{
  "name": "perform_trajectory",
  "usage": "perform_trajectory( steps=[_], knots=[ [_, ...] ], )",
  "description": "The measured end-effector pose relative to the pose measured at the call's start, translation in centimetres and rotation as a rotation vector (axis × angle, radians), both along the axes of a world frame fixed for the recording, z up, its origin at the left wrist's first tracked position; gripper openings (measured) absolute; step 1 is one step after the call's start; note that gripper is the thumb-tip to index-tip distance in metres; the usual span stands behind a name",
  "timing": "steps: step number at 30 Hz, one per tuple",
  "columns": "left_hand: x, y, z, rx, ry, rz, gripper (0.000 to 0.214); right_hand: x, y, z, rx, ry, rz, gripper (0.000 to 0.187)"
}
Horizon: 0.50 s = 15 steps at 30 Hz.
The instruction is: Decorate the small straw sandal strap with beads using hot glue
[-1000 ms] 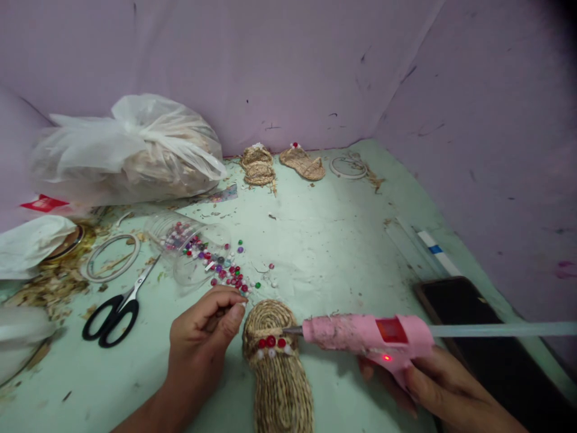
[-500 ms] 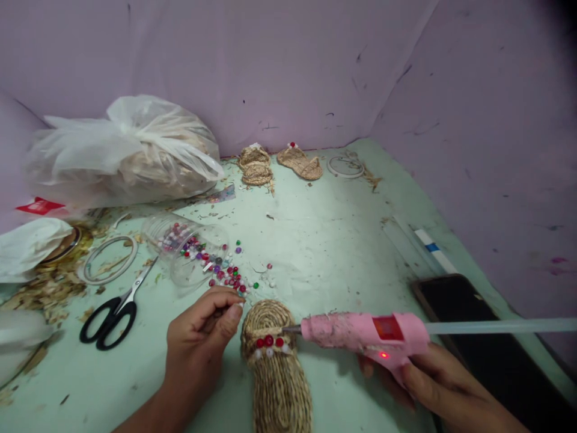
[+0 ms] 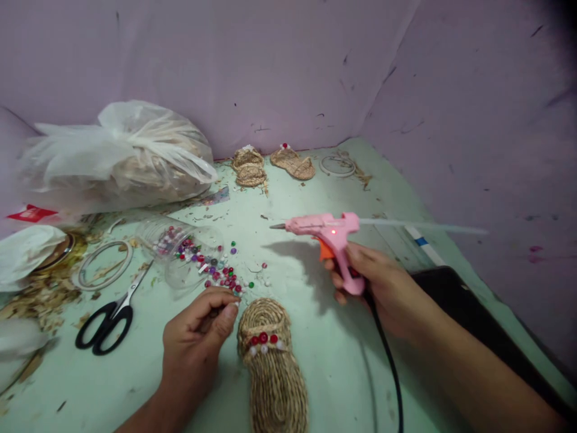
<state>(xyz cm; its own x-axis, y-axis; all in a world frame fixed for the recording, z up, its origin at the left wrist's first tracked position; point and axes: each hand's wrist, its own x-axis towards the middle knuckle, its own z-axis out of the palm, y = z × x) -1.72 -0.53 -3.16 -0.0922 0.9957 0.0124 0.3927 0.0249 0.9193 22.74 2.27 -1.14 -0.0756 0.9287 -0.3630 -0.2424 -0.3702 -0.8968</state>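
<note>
A woven straw slipper (image 3: pixel 277 385) lies on the table before me, with red and white beads (image 3: pixel 264 340) across its strap. Just left of its toe, my left hand (image 3: pixel 198 337) pinches a tiny white bead, mostly covered by the fingertips. My right hand (image 3: pixel 365 270) grips the handle of a pink glue gun (image 3: pixel 322 225), held up above the table and pointing left. Its red light is lit, a long clear glue stick (image 3: pixel 424 226) sticks out of its back, and a black cord hangs below. Loose coloured beads (image 3: pixel 228 278) spill from a tipped clear plastic cup (image 3: pixel 178 246).
Black-handled scissors (image 3: pixel 108 322) and a white tape roll (image 3: pixel 103 264) lie at left. Behind sit a stuffed plastic bag (image 3: pixel 121 159) and two small woven slippers (image 3: pixel 249 168) (image 3: pixel 293 163). A dark phone-like slab (image 3: pixel 469 313) is under my right forearm; walls close off the back and right.
My right hand has lifted the glue gun away from the slipper's strap, up and back over the table. My left hand keeps its pinch beside the slipper. The view has shifted slightly.
</note>
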Motion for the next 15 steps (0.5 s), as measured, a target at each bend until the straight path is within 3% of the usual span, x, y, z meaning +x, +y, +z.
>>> perform_trajectory(
  steps=[4,7,9,11,13,15],
  knots=[
    [-0.2,-0.1,-0.3,0.009,0.024,-0.001,0.007,-1.4,4.6,-0.3,-0.037,-0.126,0.049,0.022],
    [-0.3,-0.1,-0.3,-0.008,0.012,0.015,0.007,-1.7,5.3,0.0,-0.058,-0.216,0.013,0.014],
    [-0.3,0.1,0.1,-0.040,-0.018,0.022,0.009,-1.7,3.8,1.0,-0.012,-0.298,-0.053,0.003],
    [-0.2,0.3,1.0,-0.093,-0.026,-0.012,0.011,-1.8,0.8,2.0,0.095,-0.344,-0.127,0.014],
    [0.0,0.5,2.0,-0.154,0.011,-0.100,0.014,-2.2,-2.8,2.4,-0.015,-0.078,0.045,0.015],
    [0.3,0.7,2.7,-0.201,0.061,-0.183,0.018,-3.2,-6.1,1.8,-0.283,0.340,0.220,0.019]
  ],
)
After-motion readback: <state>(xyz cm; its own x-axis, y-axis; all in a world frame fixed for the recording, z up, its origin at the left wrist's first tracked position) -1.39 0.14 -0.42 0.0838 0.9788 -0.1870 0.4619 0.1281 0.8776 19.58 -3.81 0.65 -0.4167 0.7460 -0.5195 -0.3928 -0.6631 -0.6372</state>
